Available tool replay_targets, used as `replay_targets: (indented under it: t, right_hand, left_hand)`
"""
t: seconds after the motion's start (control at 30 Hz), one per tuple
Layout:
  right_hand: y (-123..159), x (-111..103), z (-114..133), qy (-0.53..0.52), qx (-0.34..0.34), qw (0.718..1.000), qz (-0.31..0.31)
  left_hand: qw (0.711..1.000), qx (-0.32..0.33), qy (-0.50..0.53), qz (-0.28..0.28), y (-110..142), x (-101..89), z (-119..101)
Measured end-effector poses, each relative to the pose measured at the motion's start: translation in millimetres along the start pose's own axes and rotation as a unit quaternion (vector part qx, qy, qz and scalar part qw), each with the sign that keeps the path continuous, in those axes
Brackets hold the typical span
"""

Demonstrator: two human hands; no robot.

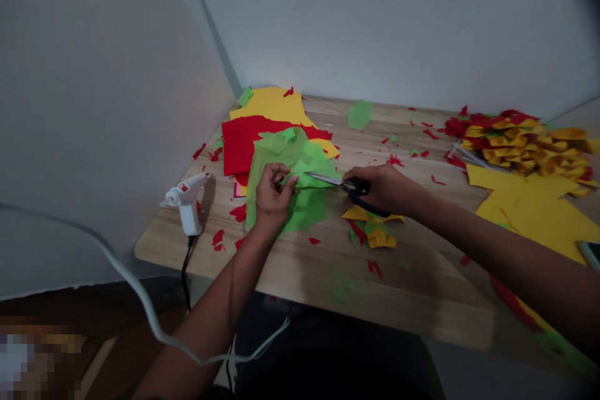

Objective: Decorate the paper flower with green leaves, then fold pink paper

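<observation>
"Head view: saw what?"
"Saw green paper (309, 212) right of the glue gun (190, 215); left hand (273, 195) nearer the glue gun, half curled on green paper, pinch impossible to tell."
"And right?"
"Saw right hand (384, 186) farther off, wrapped round scissors (325, 179), long axis running sideways, tips glue-gun side."
"Read any writing?"
"Read none."

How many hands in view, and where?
2. The left hand is at the green paper; the right hand holds the scissors. Some fingers are hidden, but both hands show.
</observation>
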State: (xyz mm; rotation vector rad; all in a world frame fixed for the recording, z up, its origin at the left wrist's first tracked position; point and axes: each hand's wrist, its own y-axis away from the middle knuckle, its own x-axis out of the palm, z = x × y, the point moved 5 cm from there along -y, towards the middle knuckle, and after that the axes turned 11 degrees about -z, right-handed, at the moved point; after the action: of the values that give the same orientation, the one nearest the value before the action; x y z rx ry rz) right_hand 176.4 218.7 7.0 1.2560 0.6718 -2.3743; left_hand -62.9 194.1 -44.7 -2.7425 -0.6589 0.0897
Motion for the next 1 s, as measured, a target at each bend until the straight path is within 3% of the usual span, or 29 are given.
replay_targets:
  t: [0.33, 0.57, 0.7, 0.8, 0.9, 1.0]
  right_hand:
    - [-7, 1, 5, -0.053, 0.016, 0.997, 0.058]
    - [-15, 6, 3, -0.017, -0.012, 1.0, 0.007]
    - [-13, -3, 2, -0.011, -0.008, 0.999, -0.038]
    - [-9, -15, 7, 0.001, -0.003, 0.999, -0.052]
    - [-1, -33, 4, 0.037, 0.052, 0.996, -0.064]
    - [16, -54, -21, 0.092, 0.157, 0.979, -0.089]
  left_hand:
    - [0.999, -0.013, 0.028, 0.009, 1, 1.1, -2]
    - [1.0, -0.012, -0.002, 0.018, 3, -0.8, 2]
    - [0.999, 0.009, -0.041, -0.009, 0, -5.4, 0]
    - [0.99, 0.041, -0.132, 0.007, 0, -7.5, -5]
    - [0.97, 0.075, -0.229, 0.042, 3, -9.0, -11]
    - [0.959, 0.105, -0.259, 0.044, 6, -11.8, -19]
